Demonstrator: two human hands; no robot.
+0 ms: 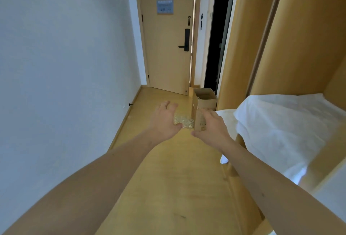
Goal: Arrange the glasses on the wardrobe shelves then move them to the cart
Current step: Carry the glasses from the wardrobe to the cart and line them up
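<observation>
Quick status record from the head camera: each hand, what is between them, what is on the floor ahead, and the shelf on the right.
left hand: fingers spread, thumb against the clear crinkled wrap
right hand: on the near cardboard box, fingers curled on its side
floor ahead: open cardboard box by the wooden door
wardrobe shelf: white cloth draped on it
glasses: none clearly visible
cart: not in view

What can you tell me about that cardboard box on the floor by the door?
The cardboard box is plain brown and stands upright on the wooden floor, its top flaps open. It sits near the foot of the door, beside the wardrobe's side panel. What it holds cannot be seen. A second brown cardboard piece stands just in front of it.
</observation>
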